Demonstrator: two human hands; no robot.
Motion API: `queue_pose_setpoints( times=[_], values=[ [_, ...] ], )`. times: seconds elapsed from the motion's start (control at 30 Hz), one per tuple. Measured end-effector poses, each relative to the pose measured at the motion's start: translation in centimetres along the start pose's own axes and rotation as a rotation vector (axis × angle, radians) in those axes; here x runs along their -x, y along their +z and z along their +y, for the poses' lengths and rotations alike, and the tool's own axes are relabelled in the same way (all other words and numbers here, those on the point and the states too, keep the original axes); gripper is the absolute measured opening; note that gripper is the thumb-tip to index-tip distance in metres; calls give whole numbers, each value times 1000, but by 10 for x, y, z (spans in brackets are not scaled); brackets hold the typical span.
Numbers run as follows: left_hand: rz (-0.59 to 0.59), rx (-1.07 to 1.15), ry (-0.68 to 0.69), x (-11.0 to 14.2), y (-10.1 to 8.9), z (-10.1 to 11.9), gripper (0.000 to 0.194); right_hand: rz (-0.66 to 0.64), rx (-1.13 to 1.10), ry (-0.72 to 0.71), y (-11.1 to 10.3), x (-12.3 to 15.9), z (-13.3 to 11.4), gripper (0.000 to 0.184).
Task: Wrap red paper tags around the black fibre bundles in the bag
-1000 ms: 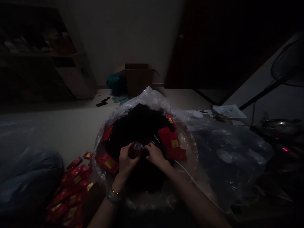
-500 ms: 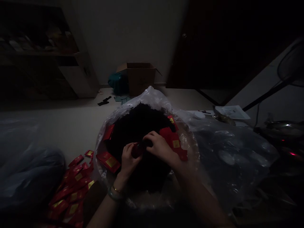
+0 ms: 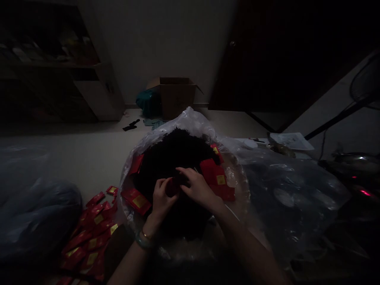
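Gripping a red packet [image 3: 171, 187], the left hand [image 3: 162, 199] had its fingers curled round the sides, over the near part of a dark heap [image 3: 181, 146]. The right hand [image 3: 196, 189] was just beside it, fingers bent over the packet's top; whether they pinched anything could not be told.

The heap lay in a round basin [image 3: 246, 186] lined with clear plastic [image 3: 190, 116], which bunched up at the far edge. Other packets crowded the hands: a flat one [image 3: 136, 201] at the left, several overlapping [image 3: 215, 174] at the right. A loose pile [image 3: 92, 233] spread over the floor [image 3: 97, 158] beside the basin, next to a dark bag [image 3: 44, 221]. Clear sheeting [image 3: 291, 190] covered the right side, and beyond the basin an open box [image 3: 178, 101] stood by a teal bundle [image 3: 148, 103].

Poor light hid much. The packet's mouth and contents were lost in shadow, partly behind the right fingers. A white cord [image 3: 231, 211] ran under the right forearm. The fan [image 3: 366, 79] was cut off at the frame's edge, and objects around a red light [image 3: 364, 192] were too dark to name.
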State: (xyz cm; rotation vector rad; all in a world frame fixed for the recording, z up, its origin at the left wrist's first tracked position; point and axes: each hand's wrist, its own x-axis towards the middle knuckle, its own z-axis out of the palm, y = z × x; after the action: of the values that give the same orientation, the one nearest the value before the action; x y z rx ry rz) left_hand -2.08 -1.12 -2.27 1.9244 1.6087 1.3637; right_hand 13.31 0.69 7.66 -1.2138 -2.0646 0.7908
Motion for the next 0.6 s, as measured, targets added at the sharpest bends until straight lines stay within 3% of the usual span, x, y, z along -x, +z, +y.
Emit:
queue_pose_setpoints(
  times=[0.23, 0.37, 0.47, 0.6],
  values=[
    [-20, 8, -7, 1, 2, -1, 43, -108, 278, 22, -2, -6, -6, 25],
    [-49, 31, -27, 1, 1, 0, 47, -149, 116, -69, -3, -7, -6, 39],
    [-38, 32, -30, 1, 2, 1, 49, -82, -33, -61, -1, -4, -2, 53],
    [-9, 28, -30, 2, 3, 0, 47, -2, 8, 9, 2, 2, 0, 41]
  ],
)
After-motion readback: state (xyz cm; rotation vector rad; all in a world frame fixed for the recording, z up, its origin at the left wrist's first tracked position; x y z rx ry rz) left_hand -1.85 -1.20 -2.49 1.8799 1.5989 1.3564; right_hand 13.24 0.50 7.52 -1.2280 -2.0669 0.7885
